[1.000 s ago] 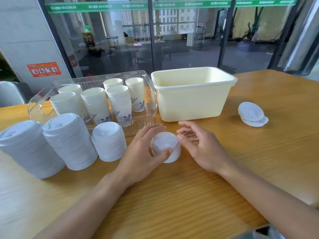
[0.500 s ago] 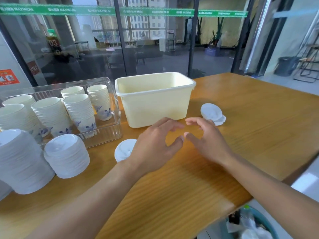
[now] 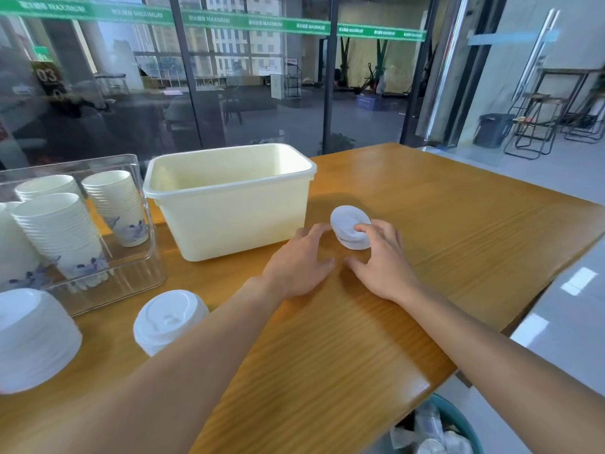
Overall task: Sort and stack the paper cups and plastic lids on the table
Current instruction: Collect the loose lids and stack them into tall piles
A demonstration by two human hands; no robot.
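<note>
Both hands are out over the desk (image 3: pixel 442 231), closing on a small loose pile of plastic lids (image 3: pixel 349 226) that lies just right of the cream tub (image 3: pixel 229 204). The right hand (image 3: pixel 381 262) has its fingers (image 3: pixel 366 228) spread and slightly bent, the forefinger tip resting on the top lid while the thumb lies flat on the wood on the near side; nothing is gripped yet. The left hand (image 3: pixel 299 265) is also relaxed and holds nothing, its fingers reaching toward the pile's left edge but stopping a little short of it. The two hands come in from either side, I would guess, so the lids can be squeezed together and squared up before they are lifted.

Well behind the left wrist, toward the person, stands a short neat lid stack (image 3: pixel 167 319), and further left a taller lid stack (image 3: pixel 31 339) at the frame's edge. These look like where the loose pile belongs. The paper cups (image 3: pixel 59 231) are already nested in columns inside a clear tray (image 3: pixel 144 257), far left of both hands, so the cups seem dealt with. The tub's inside, as far as it shows, looks bare. A bin (image 3: pixel 458 427) of rubbish sits below the desk edge.
</note>
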